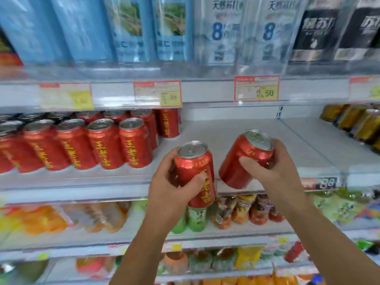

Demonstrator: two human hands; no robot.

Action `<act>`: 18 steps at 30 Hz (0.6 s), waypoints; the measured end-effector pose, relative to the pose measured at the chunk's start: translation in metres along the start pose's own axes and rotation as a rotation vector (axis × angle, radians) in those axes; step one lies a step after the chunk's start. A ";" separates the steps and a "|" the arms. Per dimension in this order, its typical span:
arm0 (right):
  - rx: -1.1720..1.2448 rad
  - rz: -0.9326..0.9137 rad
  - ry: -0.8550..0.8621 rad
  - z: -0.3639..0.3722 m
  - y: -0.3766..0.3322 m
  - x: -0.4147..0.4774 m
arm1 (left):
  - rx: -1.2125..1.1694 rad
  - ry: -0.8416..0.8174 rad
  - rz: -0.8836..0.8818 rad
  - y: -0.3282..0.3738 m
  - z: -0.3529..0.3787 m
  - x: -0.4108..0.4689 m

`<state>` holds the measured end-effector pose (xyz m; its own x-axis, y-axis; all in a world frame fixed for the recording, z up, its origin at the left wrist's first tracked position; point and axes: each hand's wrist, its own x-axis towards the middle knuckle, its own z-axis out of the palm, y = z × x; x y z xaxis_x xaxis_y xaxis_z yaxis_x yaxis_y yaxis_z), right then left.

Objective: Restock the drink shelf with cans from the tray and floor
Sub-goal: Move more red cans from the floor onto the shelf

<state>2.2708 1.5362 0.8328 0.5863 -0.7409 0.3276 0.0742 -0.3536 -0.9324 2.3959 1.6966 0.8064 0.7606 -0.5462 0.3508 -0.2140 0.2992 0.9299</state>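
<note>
Here, two red aluminium drink cans with yellow lettering are held in front of a pale grey shop shelf, one in each hand. The left hand (164,188) curls fingers and thumb round the left can (193,167), which stands nearly upright with its silver top up. The right hand (275,173) grips the right can (240,153), which is tilted, its top leaning up and to the right. Both cans hang at the shelf's front edge and are not yet set down. The bare stretch of the shelf (257,136) lies straight ahead, just beyond the hands. The left can is nearer the standing rows of matching red cans (107,145) that fill the shelf's left part, so the space just beside them looks the likely spot. Yellow packs (362,124) sit at the far right. The tray and floor are out of view.
</note>
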 end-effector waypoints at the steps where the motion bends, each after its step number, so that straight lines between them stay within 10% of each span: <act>1: -0.009 -0.012 -0.015 0.012 -0.002 0.007 | 0.007 0.038 0.009 0.001 -0.011 0.002; 18: -0.176 0.020 -0.263 0.132 0.005 0.075 | 0.073 0.236 0.024 0.006 -0.098 0.016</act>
<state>2.4219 1.5544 0.8329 0.7764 -0.5837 0.2378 -0.0663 -0.4508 -0.8901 2.4667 1.7663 0.8070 0.8749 -0.3393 0.3455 -0.2710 0.2484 0.9300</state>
